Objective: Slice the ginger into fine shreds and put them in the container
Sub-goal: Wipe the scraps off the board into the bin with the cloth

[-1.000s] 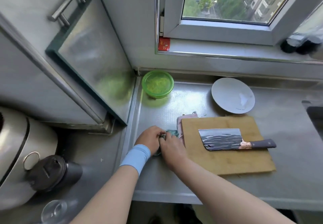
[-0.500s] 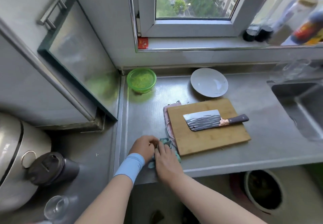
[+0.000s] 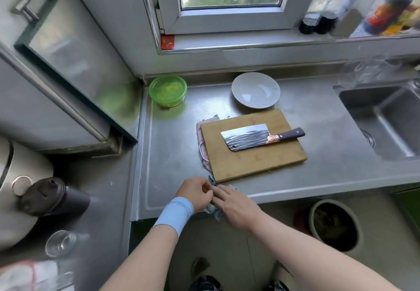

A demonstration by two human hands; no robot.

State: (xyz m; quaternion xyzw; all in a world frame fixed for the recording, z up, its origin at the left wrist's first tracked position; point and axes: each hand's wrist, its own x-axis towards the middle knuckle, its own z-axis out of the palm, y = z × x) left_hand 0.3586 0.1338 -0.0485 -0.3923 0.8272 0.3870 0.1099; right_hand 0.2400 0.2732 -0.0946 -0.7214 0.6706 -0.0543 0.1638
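Head view, down onto a steel counter. At 11 o'clock from the cutting board, well apart from it, a green container standing upright with pale yellow ginger shreds inside. At 12 o'clock from the board, just beside its far edge, a grey plate.

Flat on the board, a cleaver: long axis close to 9-to-3, handle toward 3 o'clock and tipped slightly toward 2, blade end toward 9. Board's own long axis roughly the same way. Pink cloth peeking out under its 9 o'clock edge. At 3 o'clock from the board, a sink.

At 7 o'clock from the board, at the counter's front edge, both hands on a blue-green cloth, its tip just beside the board's near corner. Left hand, above a blue wristband, fingers curled round the cloth. Right hand laid over it, fingers fairly straight, pointing toward 10 o'clock, pressing rather than gripping. Both hands well apart from cleaver and container.
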